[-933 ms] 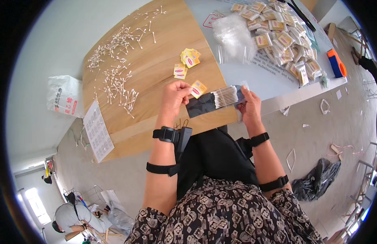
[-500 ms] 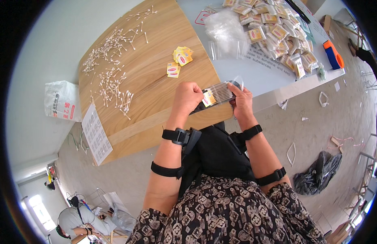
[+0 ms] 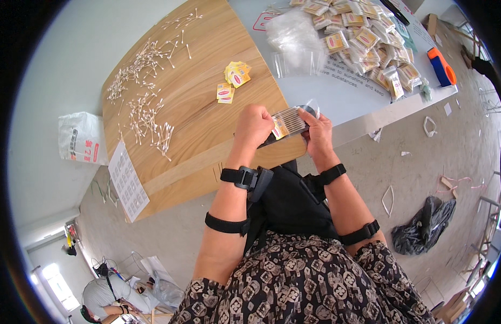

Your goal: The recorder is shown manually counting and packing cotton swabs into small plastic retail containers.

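Head view: above the near edge of the brown wooden table (image 3: 207, 124), my right hand (image 3: 317, 131), thumb over, fingers under, grips a flat dark sheet (image 3: 269, 141) bearing a row of slim white cotton swabs (image 3: 291, 119), presumably to keep them level. My left hand (image 3: 254, 127) is curled nearly closed against a small yellow paper card (image 3: 280, 129) on the swabs; fingertips hidden, pinch cannot be told. Forearms reach in from the near side, hands converging.
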A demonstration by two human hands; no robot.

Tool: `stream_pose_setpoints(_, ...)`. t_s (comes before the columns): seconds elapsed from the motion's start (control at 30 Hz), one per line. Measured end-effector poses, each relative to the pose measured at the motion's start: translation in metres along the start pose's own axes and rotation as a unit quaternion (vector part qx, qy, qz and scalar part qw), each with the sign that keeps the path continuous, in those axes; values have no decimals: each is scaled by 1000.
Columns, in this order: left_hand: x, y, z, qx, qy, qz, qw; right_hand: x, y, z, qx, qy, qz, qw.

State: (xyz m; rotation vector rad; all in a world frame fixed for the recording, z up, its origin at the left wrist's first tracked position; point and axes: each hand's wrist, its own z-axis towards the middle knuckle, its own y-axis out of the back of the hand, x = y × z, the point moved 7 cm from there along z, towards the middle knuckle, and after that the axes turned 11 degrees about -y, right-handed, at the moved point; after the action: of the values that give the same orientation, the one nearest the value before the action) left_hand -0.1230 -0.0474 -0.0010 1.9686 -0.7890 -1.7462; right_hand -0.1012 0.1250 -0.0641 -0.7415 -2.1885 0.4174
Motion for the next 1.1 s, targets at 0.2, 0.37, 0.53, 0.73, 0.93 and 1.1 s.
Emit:
stream_pose_setpoints(0.2,-16,-8,1,-5,-50,-1,999,-1,4,5,-14,2,-1,1000)
stream_pose_setpoints(0.37,-20,-4,1,-34,-43,93,994,-2,8,8,-19,6,-26,999)
stream_pose_setpoints(0.53,4,-8,1,17,17,-21,1000,-2,3,5,-14,4,-25,1000)
stream_pose_setpoints(0.73,-5,-11,9,-8,-41,3,999,-1,3,5,-16,5,-16,1000)
stream_pose_setpoints(0.93,-18,-13,10,-58,-81,40,994,-2,2,6,-19,5,-14,1000)
stream_pose_setpoints(1.1,-34,-13,9,-47,-163,101,980,0,2,4,-13,8,-14,1000)
